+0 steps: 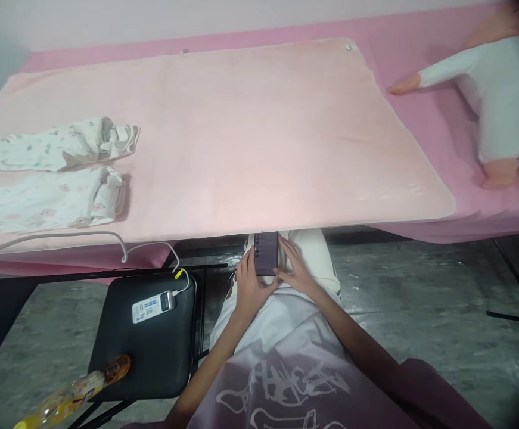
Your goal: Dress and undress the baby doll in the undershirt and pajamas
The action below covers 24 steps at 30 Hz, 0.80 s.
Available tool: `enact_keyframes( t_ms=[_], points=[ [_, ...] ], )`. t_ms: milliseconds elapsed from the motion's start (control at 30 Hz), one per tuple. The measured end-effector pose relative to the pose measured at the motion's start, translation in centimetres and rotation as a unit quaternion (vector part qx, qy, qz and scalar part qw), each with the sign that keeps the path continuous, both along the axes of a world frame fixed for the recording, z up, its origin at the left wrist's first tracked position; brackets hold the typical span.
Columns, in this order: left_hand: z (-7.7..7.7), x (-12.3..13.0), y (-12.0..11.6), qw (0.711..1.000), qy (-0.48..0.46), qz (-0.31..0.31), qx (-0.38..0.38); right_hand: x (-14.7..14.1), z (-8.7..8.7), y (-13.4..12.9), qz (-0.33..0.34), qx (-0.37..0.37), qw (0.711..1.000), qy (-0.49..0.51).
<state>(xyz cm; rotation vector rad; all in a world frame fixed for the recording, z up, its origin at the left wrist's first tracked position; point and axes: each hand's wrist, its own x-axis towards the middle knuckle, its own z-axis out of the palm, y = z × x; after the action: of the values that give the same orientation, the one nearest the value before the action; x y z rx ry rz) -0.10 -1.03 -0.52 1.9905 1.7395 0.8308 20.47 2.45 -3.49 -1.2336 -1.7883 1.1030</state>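
Observation:
A smartphone (266,256) with a lit, dark screen lies in my lap, just under the front edge of the table. My left hand (251,285) grips its left side, fingers along the edge and thumb near the bottom. On the other side my right hand (295,268) is closed around the phone's right edge, its thumb at the lower right corner. The phone's top end is close to the table edge. Small list entries show on the screen, too small to read.
A pale pink mat (259,137) covers most of the pink-clothed table. Two folded patterned baby garments (58,146) lie at left, a doll in white (500,101) at right. A black stool (152,351) holds a white device (153,307) on a cable, beside a yellow bottle (69,399).

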Motion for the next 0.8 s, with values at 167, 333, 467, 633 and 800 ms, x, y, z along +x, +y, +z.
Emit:
enact_keyframes(
  t_ms=[167, 333, 467, 633, 800],
  points=[
    [0.16, 0.09, 0.02, 1.0, -0.003, 0.0, 0.002, -0.01, 0.1, -0.04, 0.0, 0.003, 1.0, 0.002],
    [0.27, 0.1, 0.07, 1.0, -0.006, -0.001, -0.004, 0.05, 0.19, 0.01, 0.004, 0.004, 1.0, 0.002],
    [0.27, 0.09, 0.08, 1.0, -0.006, 0.001, -0.007, 0.1, 0.22, 0.01, 0.003, 0.003, 1.0, -0.003],
    [0.17, 0.05, 0.1, 1.0, -0.002, -0.005, 0.0, 0.09, 0.06, 0.01, 0.002, 0.005, 1.0, 0.002],
    [0.09, -0.04, 0.17, 1.0, 0.0, -0.009, 0.012, 0.02, -0.23, 0.04, -0.003, 0.016, 1.0, 0.001]
  ],
)
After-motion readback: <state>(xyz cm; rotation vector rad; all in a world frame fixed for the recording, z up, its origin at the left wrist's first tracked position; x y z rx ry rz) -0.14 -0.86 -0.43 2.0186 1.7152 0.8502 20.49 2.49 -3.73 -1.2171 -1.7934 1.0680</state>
